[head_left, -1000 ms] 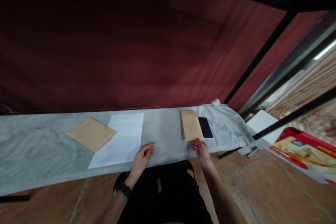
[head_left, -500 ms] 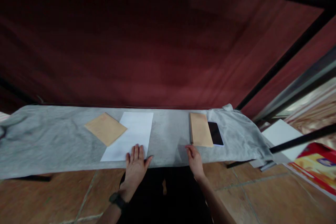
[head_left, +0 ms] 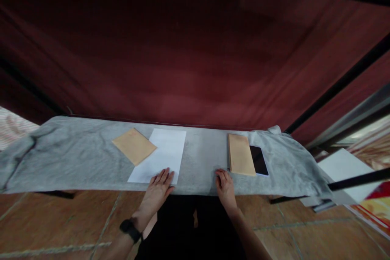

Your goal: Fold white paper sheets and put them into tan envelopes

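Observation:
My left hand [head_left: 159, 187] lies flat on the near end of a white sheet of paper [head_left: 169, 146], fingers stretched forward and nothing in its grip. A brown paper envelope [head_left: 134, 146] lies askew over the sheet's left edge. On the bare cloth to the right rests my right hand [head_left: 224, 187], its fingers loosely curled in and pressed together, with nothing visible in them. Just beyond it is a small stack of brown envelopes [head_left: 241, 154], apart from the fingers. A dark-screened phone [head_left: 259, 160] sticks out from under the stack's right side.
Grey cloth [head_left: 82, 150] covers the narrow table, wrinkled at both ends. A dark red curtain [head_left: 183, 69] hangs behind it, with black metal bars [head_left: 338, 81] at the sides. White board [head_left: 347, 170] and a red-and-yellow package [head_left: 379, 207] lie low at the right.
The view has shifted, so the table's things appear farther right. My left hand still lies on the paper, its thumb closer in. The right hand's fingers have curled in more, a little farther from the envelope stack.

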`<state>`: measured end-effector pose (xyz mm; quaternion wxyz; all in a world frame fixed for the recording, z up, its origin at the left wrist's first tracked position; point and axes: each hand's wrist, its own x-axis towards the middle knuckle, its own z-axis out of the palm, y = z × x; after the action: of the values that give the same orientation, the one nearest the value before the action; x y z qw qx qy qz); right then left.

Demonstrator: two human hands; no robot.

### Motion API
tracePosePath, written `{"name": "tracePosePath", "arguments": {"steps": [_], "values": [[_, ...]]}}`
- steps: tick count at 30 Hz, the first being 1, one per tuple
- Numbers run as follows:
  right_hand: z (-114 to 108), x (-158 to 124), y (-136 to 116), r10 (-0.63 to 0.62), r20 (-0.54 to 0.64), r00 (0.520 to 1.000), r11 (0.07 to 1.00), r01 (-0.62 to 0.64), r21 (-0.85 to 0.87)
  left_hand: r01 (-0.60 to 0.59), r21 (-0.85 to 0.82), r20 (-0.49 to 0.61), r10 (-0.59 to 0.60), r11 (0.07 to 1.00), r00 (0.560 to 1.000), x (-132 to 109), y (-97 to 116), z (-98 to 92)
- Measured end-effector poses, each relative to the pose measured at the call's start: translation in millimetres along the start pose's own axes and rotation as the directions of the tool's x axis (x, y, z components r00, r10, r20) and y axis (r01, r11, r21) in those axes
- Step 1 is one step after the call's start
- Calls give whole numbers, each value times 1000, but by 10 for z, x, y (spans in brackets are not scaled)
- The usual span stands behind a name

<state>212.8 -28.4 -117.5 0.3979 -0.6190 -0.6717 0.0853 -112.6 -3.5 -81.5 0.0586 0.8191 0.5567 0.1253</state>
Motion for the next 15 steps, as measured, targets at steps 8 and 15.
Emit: {"name": "tracePosePath", "arguments": {"steps": [8,15], "values": [[19,-10,-25,-1,2,1000,999,1,-41,-7,-66,96,13,998,995,122,-102,-157],[21,-13,-32,5,-20,1000,1000,-6,-12,-25,-113,33,29,993,999,176,-46,-194]]}}
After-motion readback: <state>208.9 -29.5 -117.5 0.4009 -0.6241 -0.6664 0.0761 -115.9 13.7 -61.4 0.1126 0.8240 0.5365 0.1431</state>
